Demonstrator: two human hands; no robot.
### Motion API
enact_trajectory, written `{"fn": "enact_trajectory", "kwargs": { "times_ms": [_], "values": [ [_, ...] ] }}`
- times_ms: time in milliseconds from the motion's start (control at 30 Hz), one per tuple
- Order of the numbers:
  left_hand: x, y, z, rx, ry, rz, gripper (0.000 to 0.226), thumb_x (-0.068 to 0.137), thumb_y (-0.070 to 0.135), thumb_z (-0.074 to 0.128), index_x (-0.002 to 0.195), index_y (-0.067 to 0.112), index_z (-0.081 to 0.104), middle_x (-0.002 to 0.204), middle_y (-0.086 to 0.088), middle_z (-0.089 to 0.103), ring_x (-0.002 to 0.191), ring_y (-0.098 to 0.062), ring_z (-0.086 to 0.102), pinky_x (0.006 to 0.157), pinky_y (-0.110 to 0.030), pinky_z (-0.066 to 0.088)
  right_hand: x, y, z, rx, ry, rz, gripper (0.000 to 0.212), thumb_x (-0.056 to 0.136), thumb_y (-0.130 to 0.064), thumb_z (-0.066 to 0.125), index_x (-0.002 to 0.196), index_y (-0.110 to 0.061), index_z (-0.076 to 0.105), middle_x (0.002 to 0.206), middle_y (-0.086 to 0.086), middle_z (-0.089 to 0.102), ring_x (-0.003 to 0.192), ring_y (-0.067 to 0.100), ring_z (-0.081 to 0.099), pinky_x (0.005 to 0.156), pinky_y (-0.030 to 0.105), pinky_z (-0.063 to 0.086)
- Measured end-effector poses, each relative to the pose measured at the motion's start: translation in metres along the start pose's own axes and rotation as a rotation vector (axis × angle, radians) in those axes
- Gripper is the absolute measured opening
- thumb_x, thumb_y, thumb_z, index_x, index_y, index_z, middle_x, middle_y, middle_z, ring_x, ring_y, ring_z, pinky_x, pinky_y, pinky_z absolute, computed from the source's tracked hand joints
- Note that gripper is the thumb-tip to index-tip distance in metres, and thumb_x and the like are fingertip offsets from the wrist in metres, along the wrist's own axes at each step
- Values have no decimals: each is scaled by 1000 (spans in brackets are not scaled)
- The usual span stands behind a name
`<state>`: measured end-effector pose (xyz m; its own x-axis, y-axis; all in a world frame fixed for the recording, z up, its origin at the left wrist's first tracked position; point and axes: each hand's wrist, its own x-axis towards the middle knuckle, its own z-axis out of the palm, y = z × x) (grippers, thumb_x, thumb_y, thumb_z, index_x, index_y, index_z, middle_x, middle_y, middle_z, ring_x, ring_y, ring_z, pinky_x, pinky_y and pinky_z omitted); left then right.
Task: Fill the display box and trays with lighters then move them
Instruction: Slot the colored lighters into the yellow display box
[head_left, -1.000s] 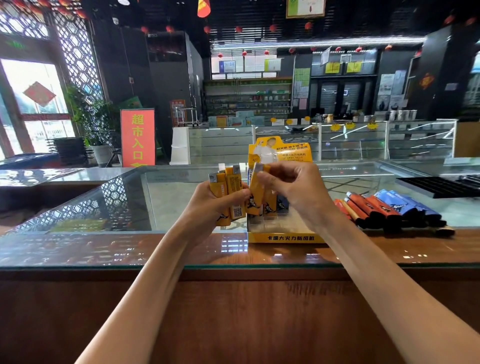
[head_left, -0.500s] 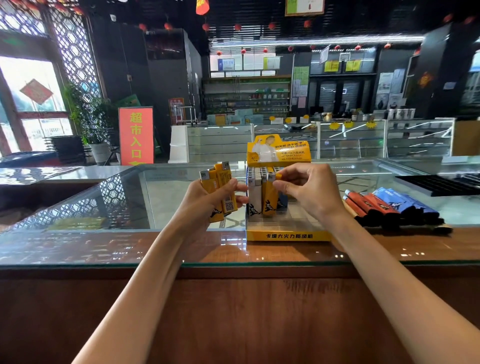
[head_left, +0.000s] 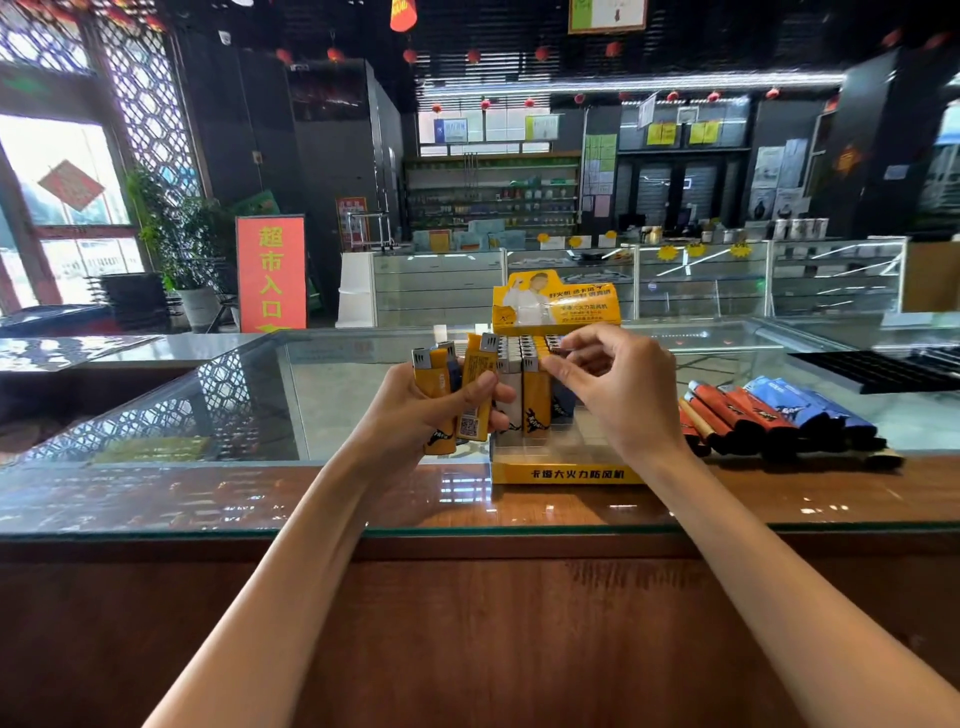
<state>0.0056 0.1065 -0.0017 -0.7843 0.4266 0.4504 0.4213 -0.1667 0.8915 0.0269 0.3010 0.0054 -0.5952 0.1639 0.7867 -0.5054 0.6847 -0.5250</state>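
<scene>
A yellow display box (head_left: 566, 474) stands on the glass counter, with its printed back card upright. Rows of lighters fill its back part. A yellow lighter (head_left: 535, 402) stands at the front of them beside a white one. My left hand (head_left: 410, 415) grips a small bunch of yellow lighters (head_left: 475, 395) just left of the box. My right hand (head_left: 623, 395) hovers over the box with loosely curled fingers. Its thumb and forefinger tips are at the top of the standing yellow lighter, and it holds nothing.
A pile of red and blue lighters (head_left: 769, 410) lies on the counter right of the box. A black tray (head_left: 878, 369) sits further back right. The glass top (head_left: 311, 405) stretches left, with a wooden rim (head_left: 260, 499) in front.
My right hand set a yellow lighter into the box and let go of it, its fingers now loosened above it. My left hand keeps its bunch beside the box.
</scene>
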Motion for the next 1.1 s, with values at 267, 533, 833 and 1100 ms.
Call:
{"fn": "enact_trajectory", "kwargs": {
  "times_ms": [267, 533, 833, 1100],
  "values": [
    [-1, 4, 2, -107, -131, -25, 21, 82, 31, 63, 94, 18, 74, 90, -8, 72, 71, -17, 71, 64, -26, 56, 6, -25, 0, 593, -522, 122, 29, 87, -24, 53, 115, -18, 61, 106, -3, 66, 100, 2, 60, 86, 18, 47],
    [-1, 3, 1, -124, -187, -49, 25, 83, 32, 66, 100, 15, 71, 95, -11, 72, 80, -22, 71, 69, -31, 57, 7, -26, 5, 896, -691, 254, 32, 88, -18, 49, 113, 0, 57, 78, -1, 66, 72, 11, 61, 63, 20, 49],
    [4, -3, 3, -64, 10, -10, 25, 84, 29, 57, 82, 8, 69, 82, -11, 74, 79, -26, 72, 68, -28, 57, 16, -7, -12, 1056, -388, 340, 24, 69, -19, 63, 89, -6, 61, 70, -3, 69, 67, 7, 62, 63, 17, 48],
    [8, -5, -2, -17, 159, -58, 44, 67, 55, 65, 61, 16, 47, 45, 7, 42, 39, -9, 42, 42, -19, 40, 11, 19, -14, 413, -154, 205, 23, 62, -29, 73, 79, -16, 67, 80, 3, 71, 74, 13, 68, 70, 22, 56]
  ]
}}
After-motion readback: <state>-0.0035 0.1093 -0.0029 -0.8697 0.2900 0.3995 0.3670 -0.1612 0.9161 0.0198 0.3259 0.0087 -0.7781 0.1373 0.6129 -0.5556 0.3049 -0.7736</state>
